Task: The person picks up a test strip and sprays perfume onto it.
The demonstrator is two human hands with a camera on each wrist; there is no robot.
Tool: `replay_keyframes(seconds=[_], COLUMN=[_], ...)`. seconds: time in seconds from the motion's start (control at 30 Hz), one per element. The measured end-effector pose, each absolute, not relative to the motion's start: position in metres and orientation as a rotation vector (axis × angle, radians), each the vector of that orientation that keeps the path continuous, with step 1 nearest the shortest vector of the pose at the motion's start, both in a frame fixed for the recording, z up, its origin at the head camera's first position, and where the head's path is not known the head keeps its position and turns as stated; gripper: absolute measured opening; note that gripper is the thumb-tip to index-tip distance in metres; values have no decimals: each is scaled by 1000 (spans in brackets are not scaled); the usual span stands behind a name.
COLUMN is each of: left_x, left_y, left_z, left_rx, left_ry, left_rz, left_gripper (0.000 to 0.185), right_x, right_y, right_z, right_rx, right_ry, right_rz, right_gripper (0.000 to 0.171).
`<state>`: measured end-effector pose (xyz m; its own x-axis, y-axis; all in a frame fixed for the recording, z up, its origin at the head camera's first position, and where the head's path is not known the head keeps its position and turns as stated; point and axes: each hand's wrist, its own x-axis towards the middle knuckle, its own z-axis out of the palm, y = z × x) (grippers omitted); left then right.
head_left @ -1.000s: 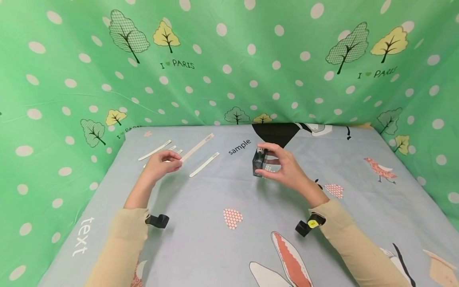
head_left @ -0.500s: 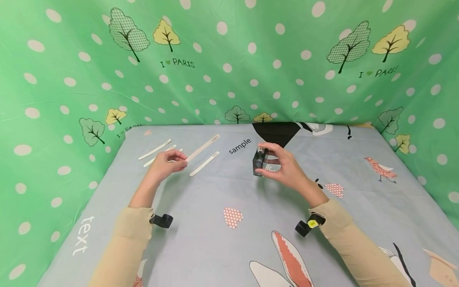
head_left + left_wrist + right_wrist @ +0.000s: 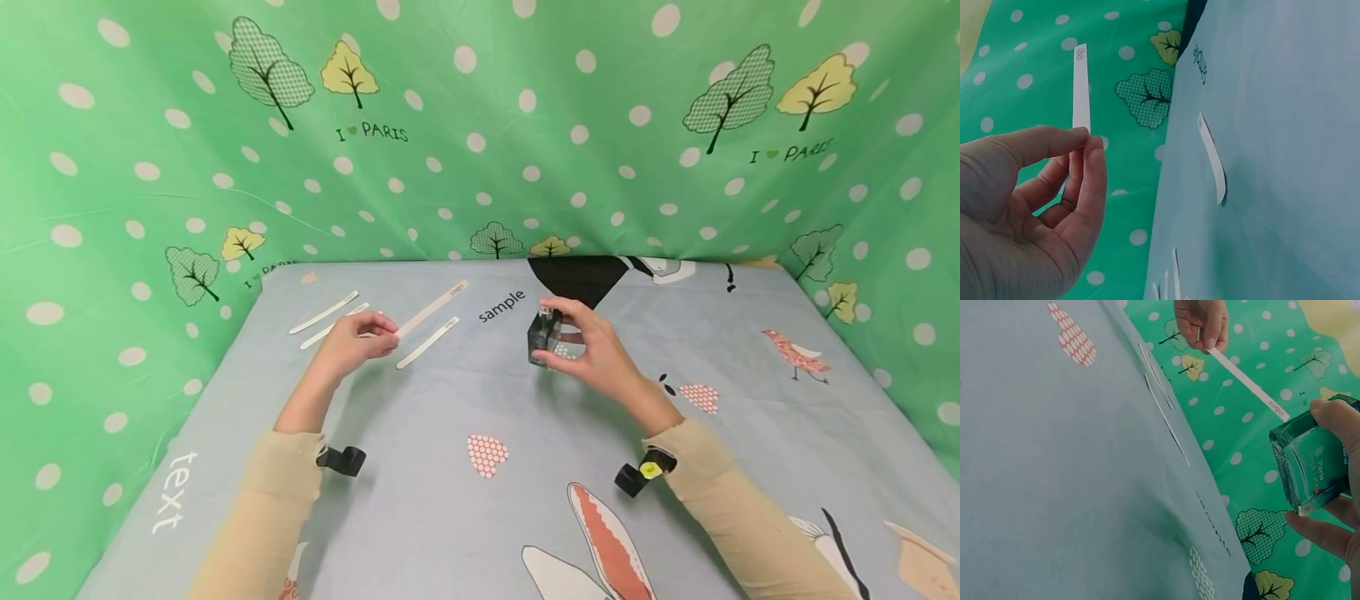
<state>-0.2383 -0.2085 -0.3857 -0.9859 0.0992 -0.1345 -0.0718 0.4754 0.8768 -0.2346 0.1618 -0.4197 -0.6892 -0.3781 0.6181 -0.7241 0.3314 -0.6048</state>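
Observation:
The left hand (image 3: 356, 346) pinches one end of a white paper test strip (image 3: 433, 308) between thumb and fingertips. The strip's printed end points up and to the right, toward the bottle. In the right hand (image 3: 596, 350) is a dark glass perfume bottle (image 3: 538, 340), held upright with one finger on its top and another digit near its base. The right wrist view shows the clear, thick-walled perfume bottle (image 3: 1310, 465) with small lettering. A gap separates strip and bottle in the head view. Another paper strip (image 3: 427, 343) lies on the cloth just right of the left hand.
More paper strips (image 3: 324, 313) lie to the left of the left hand, partly covered by it. A grey-blue printed cloth (image 3: 420, 500) covers the table. Behind it hangs a green dotted curtain (image 3: 450, 150). Each wrist wears a black camera strap (image 3: 345, 461).
The left hand has shifted a little to the right with its test strip, closer to the perfume bottle. The right hand and bottle have stayed almost still, the bottle turning slightly.

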Motion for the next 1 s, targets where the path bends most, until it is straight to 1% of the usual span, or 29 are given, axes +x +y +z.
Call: replay_keyframes(seconds=[0.37,1.0], left_x=[-238,-243], left_y=[-200,-183], left_z=[-378,-379], left_rx=[64,108], left_ry=[2550,2531], left_rz=[1521,1533], left_gripper=[27,25], right_x=[-236,-239], right_y=[158,152], right_z=[-421,-420], right_rx=[902,824], right_ry=[-2238,-2267], right_rz=[1256,1161], right_gripper=[73,69])
